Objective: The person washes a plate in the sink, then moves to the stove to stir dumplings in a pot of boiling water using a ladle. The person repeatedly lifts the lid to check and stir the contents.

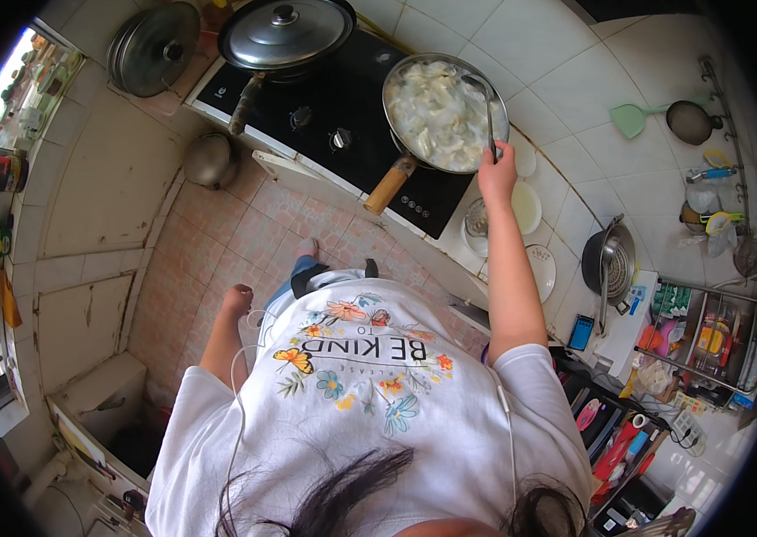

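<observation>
My right hand (498, 176) grips the dark handle of a metal ladle (490, 111). The ladle's head rests among dumplings (442, 114) in whitish, foamy liquid. They fill a round metal pan (394, 129), whose wooden handle (388, 186) points back toward me over the stove's front edge. Beneath the pan is a black glass gas stove (358, 101) with two knobs. My left hand (237, 300) hangs low at my side, away from the stove, its fingers loosely curled and its palm hidden.
A lidded pan (284, 40) occupies the stove's left burner. Pot lids (160, 50) lean at the far left. Right of the stove are a bowl (475, 221) and a plate (541, 272). Beyond them stand a pot (596, 262), a phone (580, 332) and a wire rack (700, 342).
</observation>
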Tool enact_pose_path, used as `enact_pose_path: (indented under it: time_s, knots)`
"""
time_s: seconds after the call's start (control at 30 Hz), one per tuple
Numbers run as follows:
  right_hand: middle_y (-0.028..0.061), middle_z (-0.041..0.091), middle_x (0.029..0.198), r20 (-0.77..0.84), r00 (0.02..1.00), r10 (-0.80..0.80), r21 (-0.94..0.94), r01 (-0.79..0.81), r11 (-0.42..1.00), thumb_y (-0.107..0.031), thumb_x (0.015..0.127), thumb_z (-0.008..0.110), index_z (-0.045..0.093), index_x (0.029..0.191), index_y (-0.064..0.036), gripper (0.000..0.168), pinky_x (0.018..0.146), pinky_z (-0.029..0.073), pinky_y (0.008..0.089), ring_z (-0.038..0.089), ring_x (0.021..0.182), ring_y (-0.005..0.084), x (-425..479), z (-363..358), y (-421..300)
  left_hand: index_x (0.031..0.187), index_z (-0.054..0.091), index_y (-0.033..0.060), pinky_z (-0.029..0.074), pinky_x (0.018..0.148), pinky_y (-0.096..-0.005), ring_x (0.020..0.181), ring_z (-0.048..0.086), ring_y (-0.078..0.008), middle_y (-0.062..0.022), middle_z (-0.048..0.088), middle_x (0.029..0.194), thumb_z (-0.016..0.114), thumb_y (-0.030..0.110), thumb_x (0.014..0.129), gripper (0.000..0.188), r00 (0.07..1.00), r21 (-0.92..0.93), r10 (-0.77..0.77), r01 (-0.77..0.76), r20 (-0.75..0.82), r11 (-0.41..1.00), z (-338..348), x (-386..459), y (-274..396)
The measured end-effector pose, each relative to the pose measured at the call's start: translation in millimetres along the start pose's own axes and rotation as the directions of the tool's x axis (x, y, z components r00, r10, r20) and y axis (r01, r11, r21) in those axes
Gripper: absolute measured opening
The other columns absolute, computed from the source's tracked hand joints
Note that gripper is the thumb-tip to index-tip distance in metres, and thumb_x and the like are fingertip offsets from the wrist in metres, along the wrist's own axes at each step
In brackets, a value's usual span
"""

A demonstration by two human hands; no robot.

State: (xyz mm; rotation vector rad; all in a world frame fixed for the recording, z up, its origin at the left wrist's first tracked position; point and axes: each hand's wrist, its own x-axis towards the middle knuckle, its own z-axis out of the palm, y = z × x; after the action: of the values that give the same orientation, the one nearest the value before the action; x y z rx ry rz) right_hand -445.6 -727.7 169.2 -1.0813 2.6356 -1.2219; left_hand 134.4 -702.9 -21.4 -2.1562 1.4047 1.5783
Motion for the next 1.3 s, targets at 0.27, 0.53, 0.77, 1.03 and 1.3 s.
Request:
enact_pose_path:
  time_s: [0.27, 0.53, 0.77, 1.03, 1.3]
  knots:
    - [0.0076, 0.055, 0.07, 0.188, 0.923, 0.335, 0.222, -0.372, 0.901, -0.019, 0.085, 0.054, 0.046, 0.109, -0.006, 0.028, 0.041, 0.036, 0.0267, 0.048, 0.05, 0.0133, -19, -10, -12, 0.097, 0.06, 0.0043, 0.051, 0.048, -0.0316, 0.053, 0.059, -0.0177, -0.0098, 0.06, 0.065, 0.054, 0.017, 0.078, 0.023, 0.998, 0.06, 0.067, -0.067, 0.003, 0.996, 0, 5, 11]
    - [0.0067, 0.05, 0.067, 0.43, 0.764, 0.481, 0.447, -0.643, 0.622, -0.015, 0.086, 0.052, 0.04, 0.114, -0.005, 0.032, 0.036, 0.024, 0.0216, 0.036, 0.045, 0.0071, -47, -34, -49, 0.094, 0.06, 0.0059, 0.051, 0.049, -0.0307, 0.053, 0.059, -0.0175, -0.0089, 0.06, 0.065, 0.053, 0.017, 0.078, 0.021, 0.997, 0.077, 0.071, -0.074, 0.038, 0.994, -1, 6, 31]
    - [0.0052, 0.05, 0.067, 0.425, 0.814, 0.396, 0.341, -0.549, 0.763, -0.017, 0.086, 0.054, 0.044, 0.112, -0.009, 0.029, 0.038, 0.027, 0.0231, 0.037, 0.045, 0.008, -56, -36, -38, 0.095, 0.06, 0.0067, 0.051, 0.049, -0.0307, 0.054, 0.059, -0.0173, -0.008, 0.06, 0.066, 0.054, 0.017, 0.077, 0.021, 0.996, 0.122, 0.078, -0.084, 0.049, 0.989, -5, 15, 29]
    - [0.0118, 0.061, 0.073, 0.227, 0.974, -0.007, 0.065, -0.008, 0.998, -0.017, 0.083, 0.056, 0.052, 0.107, -0.01, 0.026, 0.061, 0.045, 0.0335, 0.058, 0.064, 0.0242, -50, -60, -43, 0.095, 0.06, 0.0069, 0.052, 0.05, -0.0311, 0.055, 0.06, -0.0178, -0.0085, 0.06, 0.067, 0.054, 0.018, 0.078, 0.022, 0.993, 0.142, 0.107, -0.114, 0.051, 0.983, -5, 17, 36]
    - [0.0039, 0.055, 0.067, 0.284, 0.957, -0.058, 0.087, 0.034, 0.996, -0.014, 0.083, 0.057, 0.053, 0.108, -0.01, 0.026, 0.055, 0.039, 0.025, 0.047, 0.058, 0.0102, -30, -128, -43, 0.095, 0.06, 0.0057, 0.052, 0.049, -0.0309, 0.055, 0.06, -0.0179, -0.0088, 0.06, 0.067, 0.054, 0.019, 0.079, 0.022, 0.993, 0.149, 0.113, -0.119, 0.045, 0.982, -3, 13, 45]
